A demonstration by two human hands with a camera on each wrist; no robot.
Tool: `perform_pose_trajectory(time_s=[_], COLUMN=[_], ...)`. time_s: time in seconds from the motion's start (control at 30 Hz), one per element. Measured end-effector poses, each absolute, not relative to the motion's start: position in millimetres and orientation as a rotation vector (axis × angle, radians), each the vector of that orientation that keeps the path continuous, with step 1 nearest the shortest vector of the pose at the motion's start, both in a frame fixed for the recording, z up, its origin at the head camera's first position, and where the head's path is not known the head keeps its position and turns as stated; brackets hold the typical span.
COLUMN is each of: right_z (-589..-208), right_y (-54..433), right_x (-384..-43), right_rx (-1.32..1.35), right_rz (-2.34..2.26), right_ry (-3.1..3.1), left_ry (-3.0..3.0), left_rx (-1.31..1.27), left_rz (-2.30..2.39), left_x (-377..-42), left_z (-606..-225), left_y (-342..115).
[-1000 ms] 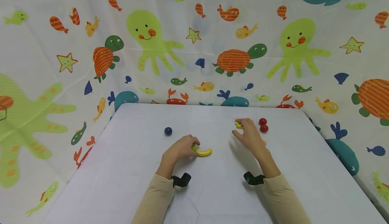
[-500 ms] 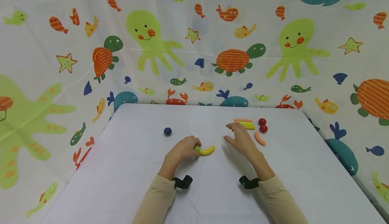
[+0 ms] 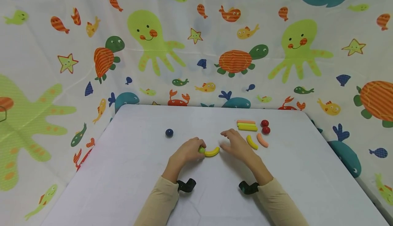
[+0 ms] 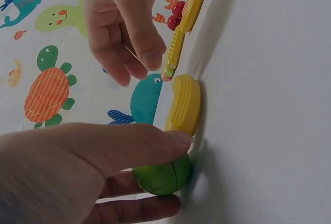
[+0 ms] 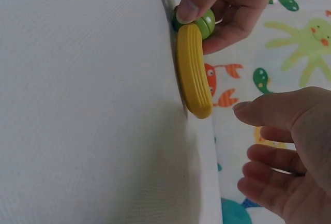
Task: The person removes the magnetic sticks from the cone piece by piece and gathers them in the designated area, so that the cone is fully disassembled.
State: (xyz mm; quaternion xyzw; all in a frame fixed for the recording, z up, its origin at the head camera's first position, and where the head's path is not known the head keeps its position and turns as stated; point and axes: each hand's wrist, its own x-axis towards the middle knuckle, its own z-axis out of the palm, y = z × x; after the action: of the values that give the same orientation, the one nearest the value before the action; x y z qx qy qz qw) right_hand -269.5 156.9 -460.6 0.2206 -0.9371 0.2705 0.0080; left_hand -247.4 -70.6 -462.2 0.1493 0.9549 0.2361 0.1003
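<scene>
In the head view my left hand point(image 3: 185, 152) pinches a small glossy green ball point(image 3: 201, 149) low over the white table. A yellow toy banana point(image 3: 212, 152) lies against the ball, curving away to the right. The left wrist view shows the thumb on top at the meeting point of ball point(image 4: 163, 177) and banana point(image 4: 186, 104), with fingers beneath the ball. My right hand point(image 3: 238, 146) hovers just past the banana's far end, holding nothing. Its thumb and fingers are spread apart in the right wrist view, beside the banana point(image 5: 193, 71).
Behind the right hand lie another yellow banana point(image 3: 252, 142) and a curved orange piece point(image 3: 262, 140). Farther back, yellow sticks point(image 3: 247, 128) and an orange stick point(image 3: 246, 121) sit together beside two red balls point(image 3: 266, 130). A dark blue ball point(image 3: 169, 133) is at the left.
My right hand has drawn back leftward from the sticks, uncovering them, the other banana and the curved orange piece. My left hand has shifted slightly right with the green ball, the near banana moving along.
</scene>
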Motion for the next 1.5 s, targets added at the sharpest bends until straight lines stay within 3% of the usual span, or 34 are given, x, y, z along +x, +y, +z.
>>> perform_pose_trajectory(time_s=[1.13, 1.5], right_z=[-474, -476], right_y=[145, 141], right_x=[-266, -264], right_rx=[1.003, 1.157], right_rz=[0.701, 0.677], right_ry=[-2.991, -2.896], left_ry=[2.798, 2.768], left_rx=[0.439, 0.573], left_rz=[0.796, 0.817], left_x=[-246, -246], left_z=[-464, -464], left_y=[-68, -66])
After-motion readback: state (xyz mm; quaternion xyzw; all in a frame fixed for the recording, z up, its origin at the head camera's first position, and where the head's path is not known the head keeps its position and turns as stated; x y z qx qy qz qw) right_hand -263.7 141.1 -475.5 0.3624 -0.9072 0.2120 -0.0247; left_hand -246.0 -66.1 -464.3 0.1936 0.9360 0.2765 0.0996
